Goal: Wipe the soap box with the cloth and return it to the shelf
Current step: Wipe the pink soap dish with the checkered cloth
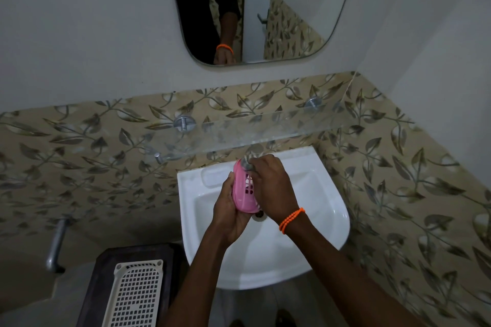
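Left hand cups the pink soap box from below and from its left side, fingers curled around the edge, holding it tilted over the white sink. Against the box's upper end the right hand is closed on a small grey cloth, bunched in the fingertips and pressed to the plastic; only a scrap of the cloth shows past the knuckles. The slotted face of the box is turned toward the right palm. An orange bead bracelet circles the right wrist.

Just above and behind the hands runs the glass shelf, fixed to the leaf-patterned tile by metal pegs, and nothing can be seen on it. A mirror hangs higher on the wall, and a cream perforated tray rests on a dark stand at lower left.

By the look of it the wiping step is in hand, and the return is not yet done. The next move would call for working the cloth over the remaining faces, then lifting the box clear of the sink and setting it flat on the shelf.
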